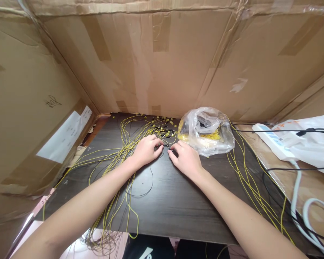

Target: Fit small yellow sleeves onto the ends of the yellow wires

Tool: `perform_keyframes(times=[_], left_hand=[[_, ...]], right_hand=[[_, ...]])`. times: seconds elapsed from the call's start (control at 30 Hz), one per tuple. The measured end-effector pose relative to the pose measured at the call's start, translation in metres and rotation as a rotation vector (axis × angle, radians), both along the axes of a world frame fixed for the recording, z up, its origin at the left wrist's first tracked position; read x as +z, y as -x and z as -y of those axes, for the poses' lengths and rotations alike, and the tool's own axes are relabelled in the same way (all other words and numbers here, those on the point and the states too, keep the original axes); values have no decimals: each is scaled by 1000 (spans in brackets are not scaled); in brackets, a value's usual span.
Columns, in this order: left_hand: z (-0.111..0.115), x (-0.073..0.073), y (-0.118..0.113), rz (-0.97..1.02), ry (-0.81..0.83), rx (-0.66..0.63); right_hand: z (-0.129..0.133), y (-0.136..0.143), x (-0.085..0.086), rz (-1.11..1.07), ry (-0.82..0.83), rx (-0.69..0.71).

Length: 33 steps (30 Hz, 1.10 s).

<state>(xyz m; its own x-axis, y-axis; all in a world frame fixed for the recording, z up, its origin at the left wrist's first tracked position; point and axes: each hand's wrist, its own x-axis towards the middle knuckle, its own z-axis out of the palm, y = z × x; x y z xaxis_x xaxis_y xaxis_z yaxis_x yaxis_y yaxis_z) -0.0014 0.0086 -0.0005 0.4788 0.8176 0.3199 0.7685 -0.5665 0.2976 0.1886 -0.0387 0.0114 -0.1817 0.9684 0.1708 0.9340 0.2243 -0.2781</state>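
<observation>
My left hand (pixel 149 150) is closed in a pinch over the dark table (pixel 178 205). A small black rod-like piece (pixel 166 145) sticks out from its fingertips towards the right. My right hand (pixel 185 158) is just beside it, thumb and fingers drawn together around something dark and tiny that I cannot make out. A thin black wire (pixel 152 180) loops on the table below my left hand. Behind both hands lie several yellow wires (pixel 126 144) with black ends (pixel 164 136) and small yellow bits (pixel 158 124).
A clear plastic bag (pixel 218 144) holding yellow pieces stands right of the hands. Further right are yellow wires (pixel 250 183), a white power strip (pixel 275 142) and a pale cable (pixel 296 187). Cardboard walls (pixel 140 64) close off the back and left.
</observation>
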Motion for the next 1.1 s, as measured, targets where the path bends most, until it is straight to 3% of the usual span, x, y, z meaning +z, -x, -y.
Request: perform_keyframes(times=[0.3, 0.57, 0.83, 0.97, 1.1], left_hand=[[0, -1, -1, 17, 0, 26], [-2, -1, -2, 34, -26, -12], [-2, 1, -1, 51, -8, -33], [1, 4, -3, 174, -84, -36], [4, 4, -2, 232, -150, -104]], right_hand=[[-5, -5, -3, -97, -50, -3], [-18, -2, -4, 31, -1, -12], [-20, -6, -4, -7, -27, -36], [-17, -6, -5, -83, -184, 43], [-10, -2, -8, -218, -416, 250]])
